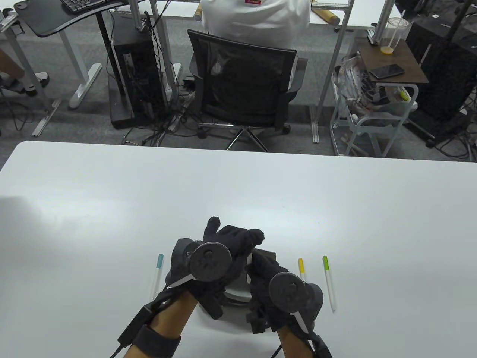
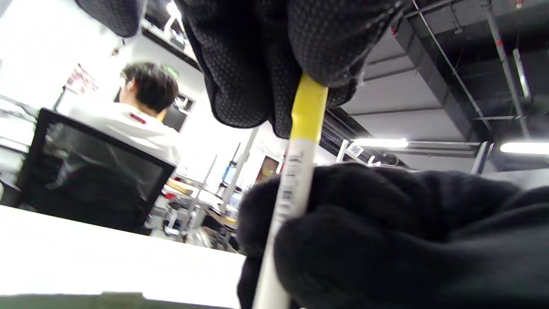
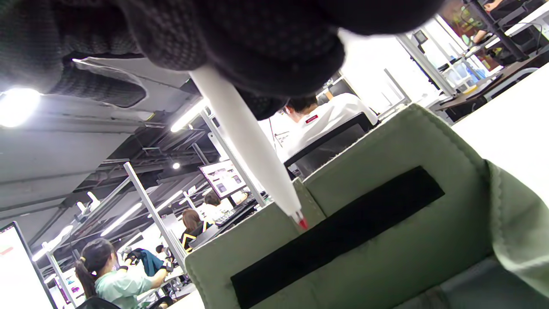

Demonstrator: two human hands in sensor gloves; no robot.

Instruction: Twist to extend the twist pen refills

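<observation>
Both hands meet above the near edge of the table [image 1: 74, 179], working one pen between them. The left hand [image 2: 266, 56] pinches the yellow cap end of the held pen [image 2: 296, 171], while the right hand [image 2: 386, 240] wraps the white barrel lower down — a two-point grip suited to twisting. In the right wrist view the barrel runs down from the gloved fingers [image 3: 257, 47] to a tip [image 3: 302, 223] showing red, so the refill appears, as a judgement, to be partly or fully out. A green pouch [image 3: 386, 240] with a black strip lies just under the tip. Three further pens rest near the same edge: a blue-capped pen [image 1: 157, 276] left of the hands, a yellow-capped pen [image 1: 302, 269] and a green-capped pen [image 1: 328, 282] to their right. Risks from here: the smooth barrel could slip in the gloves and the twist stall, or the exposed tip could mark the pouch — it sits very close.
</observation>
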